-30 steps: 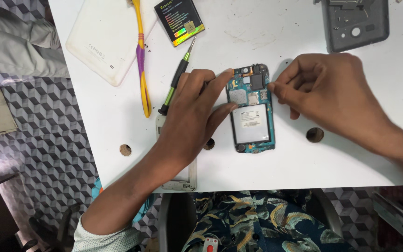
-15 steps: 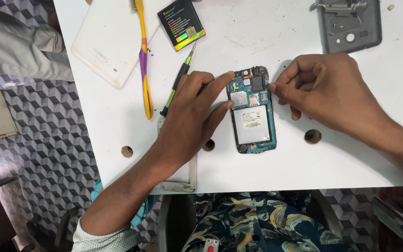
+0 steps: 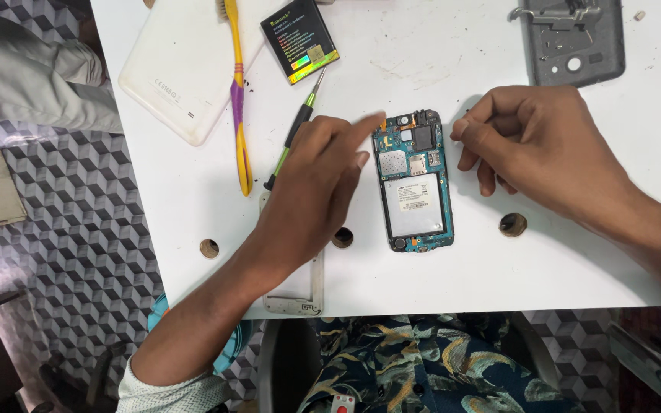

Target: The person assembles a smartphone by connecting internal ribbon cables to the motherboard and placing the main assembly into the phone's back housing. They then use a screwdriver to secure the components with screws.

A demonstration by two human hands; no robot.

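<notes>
An opened phone (image 3: 415, 180) lies face down on the white table (image 3: 437, 69), its blue circuit board and silver shield bare. My left hand (image 3: 311, 187) rests to its left, the index fingertip touching the phone's upper left corner, and holds nothing. My right hand (image 3: 537, 145) lies just right of the phone's top end. Its thumb and fingers are pinched together, with nothing visible between them. A green and black screwdriver (image 3: 297, 130) lies partly under my left hand.
A yellow and purple toothbrush (image 3: 237, 99), a white back cover (image 3: 181, 69) and a black battery (image 3: 300, 38) lie at the back left. At the back right is a grey phone frame (image 3: 571, 38). A white frame (image 3: 300, 294) sits under my left forearm. The table has round holes (image 3: 512, 224).
My left fingers have come off the phone's board; only the index fingertip touches its corner. My right hand has drawn slightly away from the phone's upper right edge.
</notes>
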